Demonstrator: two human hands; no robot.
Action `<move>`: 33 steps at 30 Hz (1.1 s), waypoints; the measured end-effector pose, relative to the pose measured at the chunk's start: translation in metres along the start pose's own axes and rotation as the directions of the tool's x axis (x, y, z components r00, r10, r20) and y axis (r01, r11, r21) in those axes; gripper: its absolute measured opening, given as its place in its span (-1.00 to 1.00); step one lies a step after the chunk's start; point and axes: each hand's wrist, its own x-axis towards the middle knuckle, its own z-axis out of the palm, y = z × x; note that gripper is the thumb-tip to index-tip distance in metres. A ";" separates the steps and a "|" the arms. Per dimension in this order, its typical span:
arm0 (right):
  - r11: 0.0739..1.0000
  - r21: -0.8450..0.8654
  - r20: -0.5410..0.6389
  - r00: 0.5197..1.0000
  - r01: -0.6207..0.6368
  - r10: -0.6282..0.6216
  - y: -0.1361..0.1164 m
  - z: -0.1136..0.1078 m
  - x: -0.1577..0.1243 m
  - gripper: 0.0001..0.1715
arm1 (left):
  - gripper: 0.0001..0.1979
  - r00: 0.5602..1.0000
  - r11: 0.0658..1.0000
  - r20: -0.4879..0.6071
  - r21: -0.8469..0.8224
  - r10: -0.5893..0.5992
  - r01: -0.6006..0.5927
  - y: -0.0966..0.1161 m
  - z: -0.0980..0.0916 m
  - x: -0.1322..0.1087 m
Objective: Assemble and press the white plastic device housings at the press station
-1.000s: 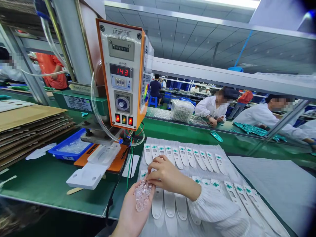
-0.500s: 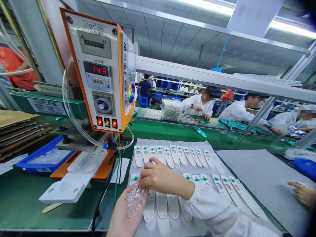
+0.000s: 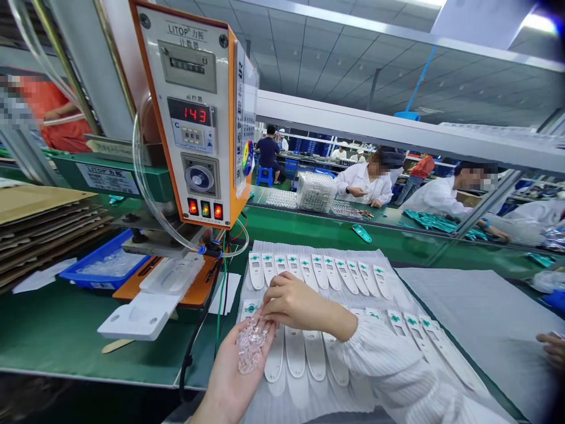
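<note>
At the lower centre of the frame, the person's left hand point(image 3: 229, 371) is turned palm up, loosely cupped and not clenched, with a heap of small clear plastic pieces point(image 3: 251, 348) resting in it. The right hand point(image 3: 293, 301), in a white ribbed sleeve point(image 3: 384, 356), reaches in from the right, its bent fingertips meeting the upper end of the heap; whether they pinch a piece cannot be told.

Behind and below the hands, white elongated casings point(image 3: 295, 356) with teal marks near their upper ends lie in two rows on a thin white sheet point(image 3: 339, 403), the nearer row partly hidden by the right hand and sleeve.

In the upper left, an orange-edged control box point(image 3: 198, 135) shows 143 in red digits. Beneath it, at the left, a white fixture point(image 3: 132, 321) sits at an orange plate point(image 3: 203, 282), beside a blue tray point(image 3: 83, 281) of clear pieces. A stack of cardboard point(image 3: 44, 206) fills the left edge. At the upper right, a co-worker in white point(image 3: 368, 179) leans over a green bench point(image 3: 300, 227)
</note>
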 end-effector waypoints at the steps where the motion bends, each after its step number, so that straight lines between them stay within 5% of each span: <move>1: 0.999 0.026 0.003 0.999 -0.037 0.036 0.001 0.000 0.000 -0.80 | -0.60 1.000 1.000 -0.002 0.004 0.004 -0.004 0.000 -0.001 0.000; 7: 0.961 0.148 -0.008 0.972 -0.232 0.235 0.002 0.006 0.003 -0.90 | -0.59 1.000 0.999 0.020 0.024 0.023 -0.023 0.001 -0.005 0.000; 15: 0.992 -0.121 -0.081 0.996 -0.032 0.022 -0.004 0.010 0.003 -0.79 | -0.58 1.000 1.000 -0.020 0.007 0.021 -0.021 0.001 -0.004 -0.003; 24: 0.990 -0.132 -0.096 0.995 -0.038 0.025 0.005 0.015 0.005 -0.68 | -0.57 0.999 0.998 -0.025 0.050 0.027 -0.026 -0.001 -0.001 0.000; 27: 0.980 -0.042 -0.054 0.980 -0.194 0.191 0.031 0.015 0.005 -0.80 | -0.55 1.000 0.997 -0.014 0.069 0.016 -0.015 0.000 0.001 -0.004; 33: 0.829 -0.192 -0.029 0.847 -0.526 0.531 0.122 0.019 -0.003 -0.79 | -0.53 1.000 0.999 0.018 0.049 -0.007 0.006 0.003 -0.002 -0.009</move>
